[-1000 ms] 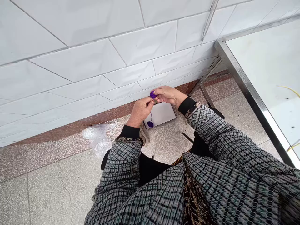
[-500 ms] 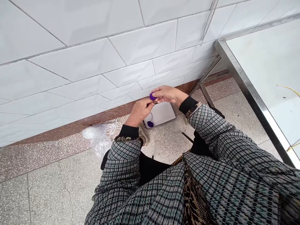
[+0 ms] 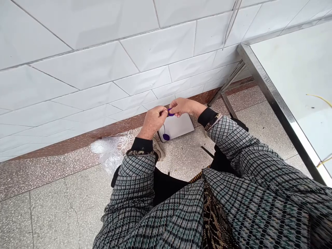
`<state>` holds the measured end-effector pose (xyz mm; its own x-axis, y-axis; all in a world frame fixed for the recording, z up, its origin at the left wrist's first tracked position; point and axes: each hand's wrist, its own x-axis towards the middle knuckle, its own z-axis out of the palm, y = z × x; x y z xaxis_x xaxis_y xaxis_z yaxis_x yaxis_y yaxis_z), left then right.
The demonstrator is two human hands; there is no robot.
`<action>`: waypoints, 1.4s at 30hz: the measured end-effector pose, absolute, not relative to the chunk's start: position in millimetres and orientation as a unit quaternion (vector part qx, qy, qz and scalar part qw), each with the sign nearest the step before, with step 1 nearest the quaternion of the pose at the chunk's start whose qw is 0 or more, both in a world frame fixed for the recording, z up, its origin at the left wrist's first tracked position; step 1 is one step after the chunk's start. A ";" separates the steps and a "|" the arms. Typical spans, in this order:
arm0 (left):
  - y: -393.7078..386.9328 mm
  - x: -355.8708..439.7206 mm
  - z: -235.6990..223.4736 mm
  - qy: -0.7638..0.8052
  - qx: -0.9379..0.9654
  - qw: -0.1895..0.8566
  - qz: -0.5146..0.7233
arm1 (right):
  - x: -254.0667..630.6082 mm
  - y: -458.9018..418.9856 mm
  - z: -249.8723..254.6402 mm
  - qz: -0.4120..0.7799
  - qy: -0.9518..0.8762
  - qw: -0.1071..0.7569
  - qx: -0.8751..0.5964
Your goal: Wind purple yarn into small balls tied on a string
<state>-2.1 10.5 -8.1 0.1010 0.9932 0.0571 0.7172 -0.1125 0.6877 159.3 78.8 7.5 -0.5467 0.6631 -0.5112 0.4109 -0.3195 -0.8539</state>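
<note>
Both forearms reach forward and in, wrists slightly bent, the hands meeting at the fingertips above a white box (image 3: 181, 126) near the wall (image 3: 95, 72). The left hand (image 3: 153, 121) has thumb and forefinger pinched together on the left edge of a small purple piece (image 3: 171, 112), its other fingers curled under. The right hand (image 3: 182, 107) is partly closed, fingertips gripping the piece from the right. Compared with half a second ago, the piece has tipped from a rounded disc to a thin band, and the strand (image 3: 164, 128) hangs straighter down to the purple ball (image 3: 166, 137), which remains on the box.
</note>
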 end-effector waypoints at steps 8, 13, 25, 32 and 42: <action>7.8 2.0 -11.2 0.588 0.720 0.287 0.233 | 154.9 80.9 10.9 0.745 -0.425 0.220 -0.464; 10.0 -1.8 -16.1 0.588 0.714 0.353 0.141 | 164.2 82.5 13.7 0.774 -0.480 0.162 -0.381; 10.4 -0.9 -6.7 0.609 0.693 0.302 0.240 | 160.2 80.4 6.0 0.622 -0.611 0.082 -0.483; 8.4 -0.1 -6.0 0.617 0.674 0.295 0.280 | 157.9 77.8 10.2 0.749 -0.425 0.176 -0.476; 8.9 -0.1 -12.7 0.588 0.704 0.340 0.208 | 162.8 83.2 12.6 0.771 -0.447 0.182 -0.416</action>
